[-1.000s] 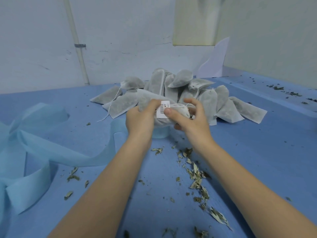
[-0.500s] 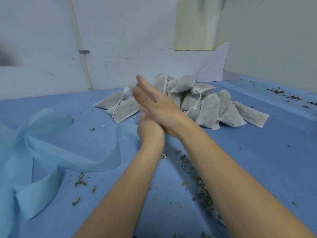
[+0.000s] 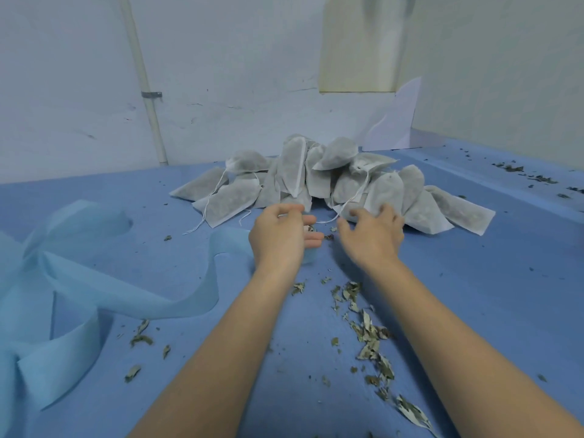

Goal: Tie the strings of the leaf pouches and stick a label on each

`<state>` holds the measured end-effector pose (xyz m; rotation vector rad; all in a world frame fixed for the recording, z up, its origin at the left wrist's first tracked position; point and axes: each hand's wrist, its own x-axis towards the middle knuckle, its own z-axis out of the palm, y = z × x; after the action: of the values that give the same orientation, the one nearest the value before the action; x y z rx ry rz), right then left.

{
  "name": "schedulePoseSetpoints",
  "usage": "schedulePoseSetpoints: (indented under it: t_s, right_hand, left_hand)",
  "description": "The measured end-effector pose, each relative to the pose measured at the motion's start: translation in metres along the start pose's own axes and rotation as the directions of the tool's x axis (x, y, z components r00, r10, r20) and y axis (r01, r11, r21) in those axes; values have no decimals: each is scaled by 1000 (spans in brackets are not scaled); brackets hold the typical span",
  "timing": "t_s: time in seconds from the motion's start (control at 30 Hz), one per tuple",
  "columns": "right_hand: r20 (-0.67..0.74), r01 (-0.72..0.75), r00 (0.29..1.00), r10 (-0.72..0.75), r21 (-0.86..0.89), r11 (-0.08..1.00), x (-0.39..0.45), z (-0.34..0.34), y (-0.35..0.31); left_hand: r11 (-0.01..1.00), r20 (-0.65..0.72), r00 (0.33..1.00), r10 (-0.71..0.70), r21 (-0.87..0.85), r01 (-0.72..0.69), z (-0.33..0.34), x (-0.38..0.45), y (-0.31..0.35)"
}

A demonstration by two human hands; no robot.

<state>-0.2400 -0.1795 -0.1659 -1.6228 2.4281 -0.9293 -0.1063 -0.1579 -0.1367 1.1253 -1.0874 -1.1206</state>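
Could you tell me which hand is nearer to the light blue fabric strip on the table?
Left. The left hand is right beside the strip's end; the right hand is farther right, at the pouch pile.

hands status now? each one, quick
Left hand: open, fingers loosely curled, holding nothing.
Right hand: open, fingers spread, reaching onto a pouch in the pile.

Both hands reach toward the pouch pile (image 3: 319,181); right hand (image 3: 373,237) fingers (image 3: 387,211) touch a pouch (image 3: 384,194); left hand (image 3: 279,237) empty.
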Motion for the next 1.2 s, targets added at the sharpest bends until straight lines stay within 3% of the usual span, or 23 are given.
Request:
schedulePoseSetpoints:
  t_s: [0.07, 0.2, 0.5, 0.73, 0.97, 1.03, 1.2]
  right_hand:
    - [75, -52, 995, 61, -112, 992, 3, 3, 7]
    - [132, -100, 985, 111, -88, 991, 7, 3, 13]
    - [17, 2, 1000, -5, 130, 992, -18, -19, 4]
    - [-215, 244, 961, -177, 346, 906, -47, -33, -8]
    - [-348, 474, 866, -358, 349, 808, -68, -29, -24]
    - [-362, 524, 840, -405, 344, 779, -71, -30, -25]
    - [-348, 513, 857, -380, 508, 692, -70, -37, -22]
  left_hand:
    - [1000, 4, 1000, 0, 1, -1, 0, 0, 0]
    - [1000, 7, 1000, 0, 24, 0, -1, 1, -2]
    - [998, 21, 1000, 2, 56, -3, -1, 0, -2]
    - [995, 153, 988, 23, 93, -38, 3, -4, 1]
    - [988, 325, 944, -51, -124, 96, -2, -13, 23]
    - [995, 328, 944, -46, -74, 74, -5, -11, 22]
    - [998, 245, 969, -23, 66, 7, -11, -3, 17]
